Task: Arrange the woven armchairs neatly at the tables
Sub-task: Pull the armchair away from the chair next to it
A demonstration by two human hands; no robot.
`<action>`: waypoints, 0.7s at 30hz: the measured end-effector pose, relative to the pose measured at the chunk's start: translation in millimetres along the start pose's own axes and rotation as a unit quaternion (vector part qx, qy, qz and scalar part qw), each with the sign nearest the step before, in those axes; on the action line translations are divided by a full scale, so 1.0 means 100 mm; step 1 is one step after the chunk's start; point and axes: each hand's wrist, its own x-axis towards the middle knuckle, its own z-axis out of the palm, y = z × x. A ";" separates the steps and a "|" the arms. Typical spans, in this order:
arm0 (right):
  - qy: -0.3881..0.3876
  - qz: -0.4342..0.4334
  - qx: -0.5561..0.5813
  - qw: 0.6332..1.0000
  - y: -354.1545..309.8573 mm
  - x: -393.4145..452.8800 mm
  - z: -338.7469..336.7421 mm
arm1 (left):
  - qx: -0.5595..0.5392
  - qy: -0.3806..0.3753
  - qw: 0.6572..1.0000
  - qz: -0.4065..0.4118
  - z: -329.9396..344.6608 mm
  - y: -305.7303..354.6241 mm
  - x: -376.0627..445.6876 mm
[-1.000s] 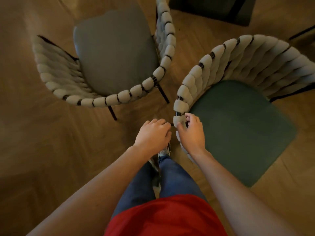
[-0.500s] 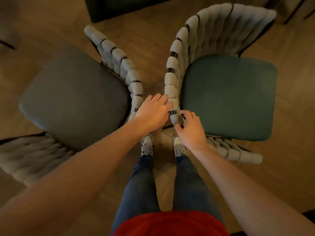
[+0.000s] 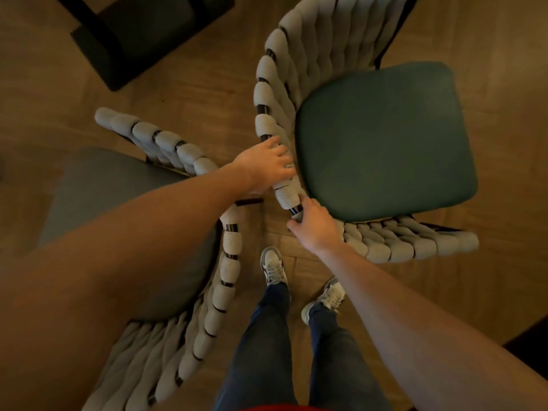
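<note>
A woven armchair with a green seat cushion (image 3: 385, 140) stands at the right, its pale rope-wrapped back rim curving along its left side. My left hand (image 3: 267, 164) grips that rim from the outside, fingers curled over the top. My right hand (image 3: 317, 226) holds the same rim lower down, thumb at a dark gap in the wrapping. A second woven armchair with a grey seat cushion (image 3: 118, 226) stands at the left, close to my left forearm, its rim a short gap from the green one.
A dark table base (image 3: 142, 34) sits on the wooden floor at the top left. My feet in grey sneakers (image 3: 272, 268) stand between the two chairs. Another dark edge shows at the far right bottom.
My left hand has moved up from beside the rim onto the green chair's rim and gripped it. The green chair has turned, and the grey chair now lies lower left in view.
</note>
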 end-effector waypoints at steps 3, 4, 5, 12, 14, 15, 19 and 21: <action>0.004 -0.019 -0.009 1.000 0.05 0.00 0.03 | 0.008 0.009 1.000 -0.004 -0.01 0.02 0.02; 0.006 -0.024 -0.011 1.000 0.07 -0.01 0.03 | 0.007 0.011 1.000 -0.008 -0.01 0.04 0.00; 0.008 -0.028 -0.012 0.999 0.08 -0.02 0.03 | 0.001 0.010 1.000 -0.013 0.00 0.06 -0.01; -0.025 -0.058 -0.025 0.998 0.54 -0.34 -0.08 | -0.057 0.004 0.997 -0.049 -0.09 0.65 0.01; -0.034 -0.073 -0.039 0.996 0.76 -0.46 -0.14 | -0.079 0.000 0.994 -0.072 -0.17 0.90 0.05; -0.039 -0.079 -0.042 0.995 0.86 -0.52 -0.18 | -0.093 -0.003 0.992 -0.084 -0.21 1.03 0.08; -0.066 -0.103 -0.070 0.990 1.33 -0.72 -0.36 | -0.144 -0.016 0.980 -0.135 -0.41 1.56 0.22; -0.080 -0.121 -0.097 0.985 1.60 -0.79 -0.46 | -0.157 -0.017 0.975 -0.154 -0.52 1.84 0.31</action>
